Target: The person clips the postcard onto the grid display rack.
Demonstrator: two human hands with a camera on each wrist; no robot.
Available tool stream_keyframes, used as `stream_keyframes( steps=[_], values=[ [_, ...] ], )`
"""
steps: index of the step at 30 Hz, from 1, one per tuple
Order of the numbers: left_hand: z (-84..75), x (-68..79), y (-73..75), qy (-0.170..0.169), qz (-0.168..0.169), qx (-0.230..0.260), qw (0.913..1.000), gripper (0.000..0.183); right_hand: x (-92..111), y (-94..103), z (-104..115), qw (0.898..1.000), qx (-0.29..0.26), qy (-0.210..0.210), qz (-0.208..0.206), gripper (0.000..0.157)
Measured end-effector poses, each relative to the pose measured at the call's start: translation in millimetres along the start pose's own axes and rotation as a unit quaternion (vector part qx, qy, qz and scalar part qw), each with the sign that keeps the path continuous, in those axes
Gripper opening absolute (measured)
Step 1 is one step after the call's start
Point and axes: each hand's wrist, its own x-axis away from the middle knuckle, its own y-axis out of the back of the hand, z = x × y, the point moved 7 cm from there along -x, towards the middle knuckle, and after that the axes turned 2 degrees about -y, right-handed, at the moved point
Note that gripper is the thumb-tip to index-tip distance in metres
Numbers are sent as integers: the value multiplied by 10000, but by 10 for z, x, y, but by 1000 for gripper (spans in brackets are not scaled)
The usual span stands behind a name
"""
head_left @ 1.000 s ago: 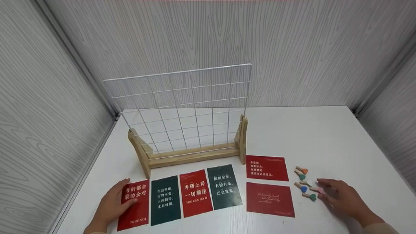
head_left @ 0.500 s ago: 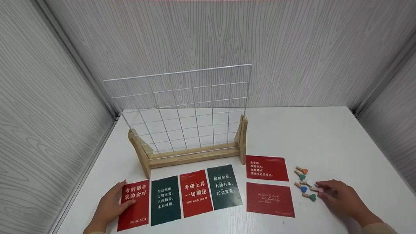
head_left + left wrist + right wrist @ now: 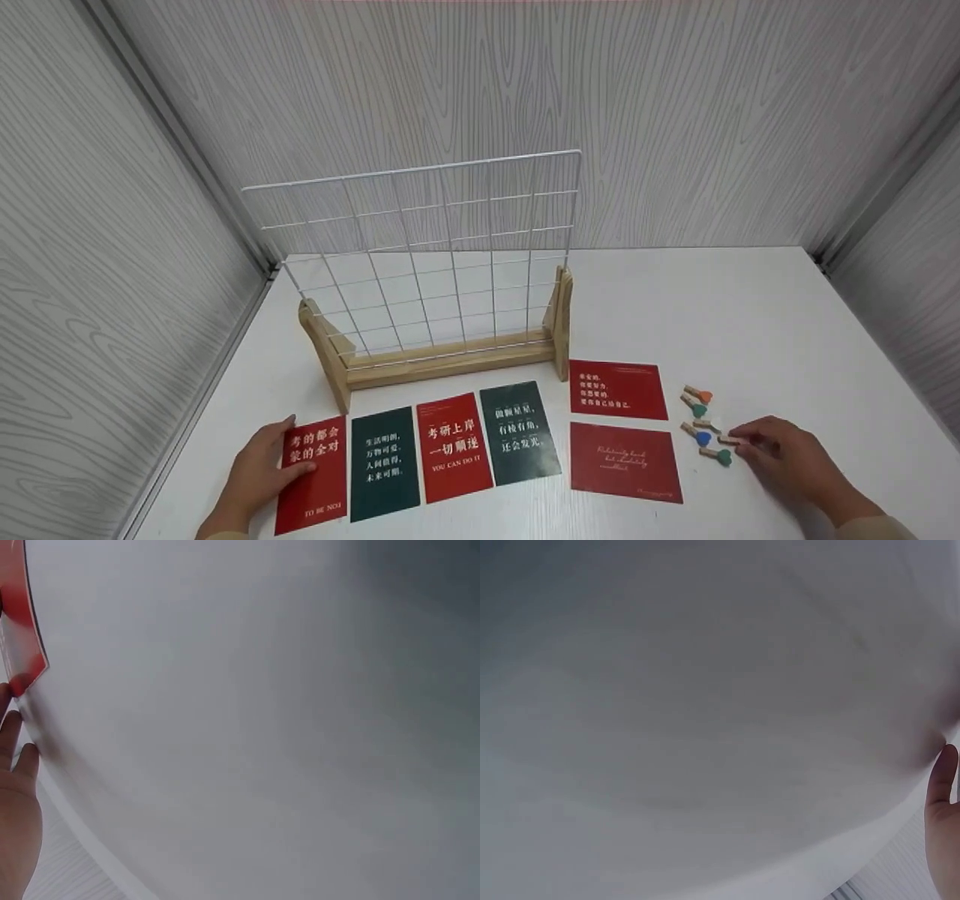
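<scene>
In the head view, my left hand (image 3: 255,469) lies at the left edge of a red card (image 3: 319,484) with white lettering, its thumb resting on the card. The left wrist view shows those fingers beside the edge of the red card (image 3: 26,652). Between thumb and index finger, my right hand (image 3: 795,457) pinches a small wooden clothespin (image 3: 727,440), whose heart end the fingertips mostly cover. Close by lie several more clothespins with coloured hearts, among them an orange one (image 3: 697,394), a blue one (image 3: 697,434) and a green one (image 3: 716,455). The right wrist view catches only the hand's edge (image 3: 945,817).
Behind the cards stands a white wire grid (image 3: 431,277) in a wooden base (image 3: 450,364). A row continues with a dark green card (image 3: 385,487), a red card (image 3: 457,480) and another green card (image 3: 525,461). Two red cards (image 3: 619,405) lie right of them. Panelled walls enclose the white table.
My right fingertips have closed around the pink-hearted clothespin, covering its heart. The left hand stays at the red card with barely any shift.
</scene>
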Motion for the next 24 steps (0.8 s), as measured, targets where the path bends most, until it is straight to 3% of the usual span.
stream_keyframes(
  steps=[11,21,24],
  values=[
    [-61,-52,43,-39,28,79,10000,100,5,0,-18,9999,-94,-2,-37,21],
    [-7,-81,44,151,-54,407,9990,104,40,30,-56,9995,-191,-209,-107,33],
    [32,-71,73,239,-111,440,9987,101,36,50,-40,9996,-136,-158,-205,30]
  ],
)
